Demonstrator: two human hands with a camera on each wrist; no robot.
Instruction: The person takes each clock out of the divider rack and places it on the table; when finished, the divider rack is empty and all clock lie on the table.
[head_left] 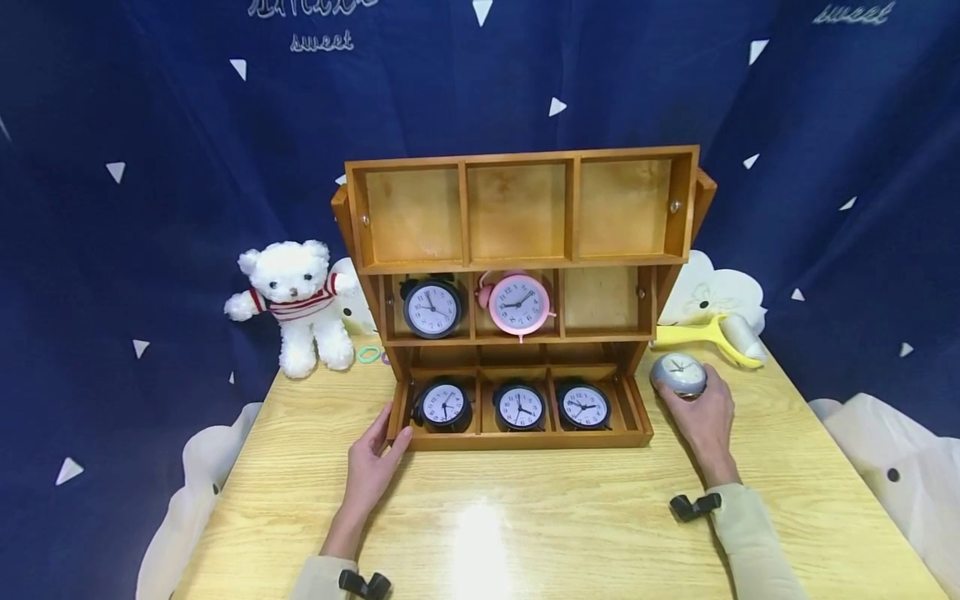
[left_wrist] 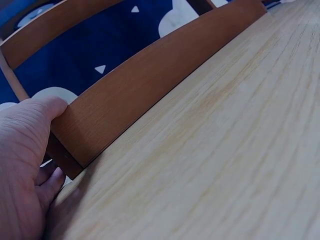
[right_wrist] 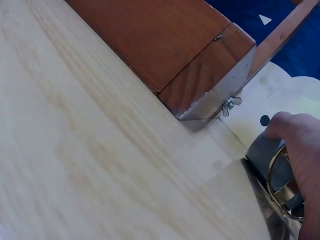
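A three-tier wooden shelf [head_left: 525, 442] stands on the table. My left hand [head_left: 372, 461] grips its lower left front corner, with the thumb on the front board in the left wrist view and fingers along the side. To the right of the shelf, my right hand [head_left: 703, 412] holds a grey clock [head_left: 678, 374], its face tilted up. A gold-coloured ring shows on the grey clock's body [right_wrist: 260, 155] in the right wrist view. Three black alarm clocks [head_left: 520, 407] sit in the bottom tier. In the middle tier are a black alarm clock [head_left: 432, 307] and a pink alarm clock [head_left: 519, 303].
A white teddy bear [head_left: 293, 304] in a striped top sits left of the shelf, near a green ring [head_left: 368, 354]. Behind my right hand lies a yellow-handled tool [head_left: 693, 334] with a whitish end. A wing nut [right_wrist: 230, 103] sticks out from the shelf's right side.
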